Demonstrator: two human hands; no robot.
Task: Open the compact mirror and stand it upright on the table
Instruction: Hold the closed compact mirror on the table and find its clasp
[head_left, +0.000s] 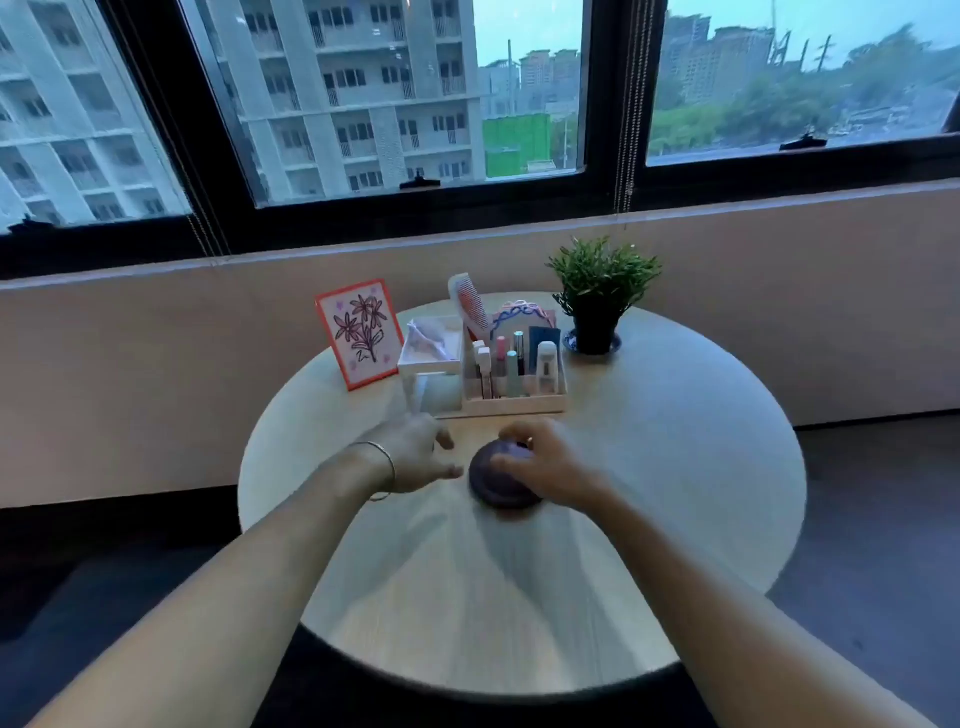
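Note:
A round, dark purple compact mirror (491, 480) lies flat and closed on the round wooden table (649, 467), near its middle. My right hand (545, 465) rests on top of the compact with its fingers curled over the far and right side. My left hand (415, 454), with a thin bangle on the wrist, hovers just left of the compact with fingers apart, not touching it. The right half of the compact is hidden under my right hand.
Behind the compact stands a white organiser (511, 374) with cosmetics and a pink comb (470, 304), a small white tray (431, 345) on its left. A framed flower drawing (358, 332) stands far left, a potted plant (597, 291) far right. A wall and windows lie beyond.

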